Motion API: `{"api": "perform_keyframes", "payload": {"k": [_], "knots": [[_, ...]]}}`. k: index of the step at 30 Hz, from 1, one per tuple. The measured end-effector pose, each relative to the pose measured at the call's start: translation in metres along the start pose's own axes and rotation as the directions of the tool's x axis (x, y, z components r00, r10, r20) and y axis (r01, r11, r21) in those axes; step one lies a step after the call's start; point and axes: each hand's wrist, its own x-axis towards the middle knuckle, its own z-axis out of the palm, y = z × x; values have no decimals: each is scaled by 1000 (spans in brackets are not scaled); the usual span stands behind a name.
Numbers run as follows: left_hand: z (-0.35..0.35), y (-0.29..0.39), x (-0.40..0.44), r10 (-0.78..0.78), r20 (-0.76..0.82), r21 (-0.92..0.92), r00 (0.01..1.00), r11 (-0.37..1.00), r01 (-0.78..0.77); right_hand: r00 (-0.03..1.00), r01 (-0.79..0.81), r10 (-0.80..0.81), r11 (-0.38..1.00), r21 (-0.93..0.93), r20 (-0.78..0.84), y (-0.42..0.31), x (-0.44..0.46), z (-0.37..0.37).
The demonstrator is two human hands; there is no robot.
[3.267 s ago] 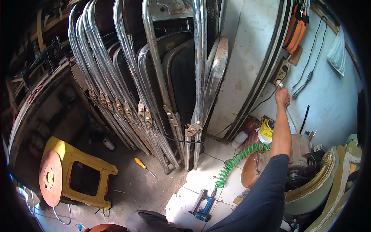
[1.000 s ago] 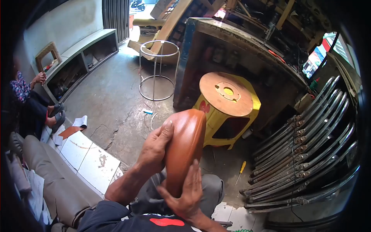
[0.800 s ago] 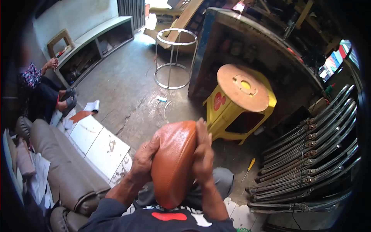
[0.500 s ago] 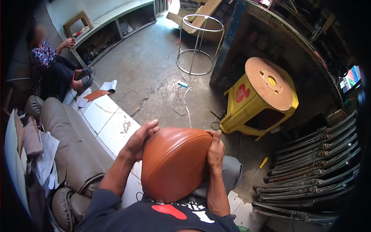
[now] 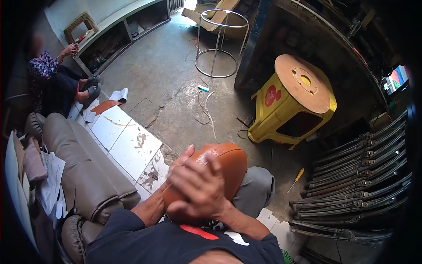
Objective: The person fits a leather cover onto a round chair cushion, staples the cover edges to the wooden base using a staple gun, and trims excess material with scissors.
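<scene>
A round, padded seat cushion [image 5: 233,165] in orange-brown leather, with a stitched seam, rests tilted on my lap against my shirt. At its left side is my left hand [image 5: 179,162], gripping the edge, its lower part covered by the other hand. Across the front of the leather lies my right hand [image 5: 198,187], palm toward the cushion, fingers spread and a little blurred by motion. It hides much of the cushion's left half.
A yellow plastic stool [image 5: 268,119] carries a round wooden board [image 5: 303,70]. Behind stands a metal ring frame [image 5: 222,24]. Stacked dark metal bars [image 5: 351,189] and a screwdriver [image 5: 299,174] lie right. At left are grey-brown upholstery [image 5: 83,167] and a seated person [image 5: 57,83].
My right hand has left the cushion's right edge and swung left across its face, over my left hand. The cushion has turned, and the view has shifted slightly.
</scene>
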Motion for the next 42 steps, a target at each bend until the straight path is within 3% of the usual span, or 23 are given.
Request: {"api": "perform_keyframes", "payload": {"k": [2, 4, 6, 8, 9, 12, 14, 16, 17, 18, 21, 23, 25, 26, 27, 28, 29, 30, 31, 35, 38, 40, 42], "knots": [[12, 2, 10, -84, -1, -5, 996, 996, 84, 963, 224, -251, 949, 223, 98, -29, -1, 13], [7, -2, 6, -15, -8, 19, 1000, 1000, 15, 951, 308, -308, 951, 13, -2, -20, 3, 15], [-2, -12, -6, 61, -26, 27, 998, 998, -61, 996, 39, -44, 997, -71, -71, 9, 3, 0], [-5, -7, -4, 127, -15, 60, 992, 990, -126, 938, -336, 308, 920, -202, -157, 51, -15, -10], [-13, -4, -2, 44, 148, 34, 988, 998, -50, 772, -597, 612, 791, 137, -168, 77, -41, -8], [-13, -5, 3, 125, 106, 14, 986, 992, -127, 756, -578, 534, 816, -4, -378, 52, -82, 11], [6, -21, 13, 135, 13, 63, 991, 989, -136, 816, -506, 483, 862, 9, -318, 10, -96, 28], [26, -39, 31, 236, -250, 372, 939, 919, -132, 777, -442, 478, 878, 187, -411, 11, -95, 21], [44, -54, 41, 269, -273, 591, 923, 804, -60, 759, -463, 489, 869, 172, -429, 8, -104, 13], [55, -74, 50, 231, -271, 590, 934, 807, -29, 696, -535, 575, 815, 223, -430, 12, -111, 2], [50, -135, 93, 320, 6, 995, 947, 96, -38, 442, -698, 797, 593, 400, -411, 23, -141, -39], [27, -176, 122, 230, 125, 942, 965, -332, -43, 290, -746, 870, 467, 475, -400, 24, -188, -53], [-32, -213, 135, 25, 335, 657, 942, -722, -215, -4, -607, 882, 373, 702, -472, 55, -270, -53], [-54, -230, 132, -76, 258, 541, 963, -815, -209, 53, -927, 842, 241, 287, -536, 55, -300, -63], [-71, -244, 123, -107, 229, 504, 968, -837, -212, 172, -985, 881, 144, -97, -441, 65, -398, -47], [-79, -247, 125, -137, 219, 452, 966, -863, -225, 115, -977, 931, 41, -211, -347, 57, -461, -35], [-77, -241, 133, -120, 225, 437, 967, -875, -211, -48, -920, 959, -151, -361, -278, 43, -492, -33], [-71, -236, 133, -118, 196, 465, 974, -863, -198, -209, -869, 969, -245, -430, -131, 22, -497, -45], [-65, -228, 132, -120, 166, 490, 979, -851, -187, -244, -830, 962, -272, -487, -122, 9, -528, -37], [-49, -193, 112, -55, 149, 641, 987, -755, -138, -29, -686, 999, -41, -726, -29, -13, -555, -33], [-41, -181, 101, -114, 159, 672, 981, -715, -192, 61, -728, 996, 0, -686, -65, -6, -569, -36], [-20, -174, 87, -120, 24, 408, 992, -905, -119, 38, -754, 990, -61, -654, -136, -17, -586, -23], [1, -157, 87, -197, 274, 196, 941, -947, -256, -203, -782, 977, -201, -590, -64, -23, -583, -12]]}}
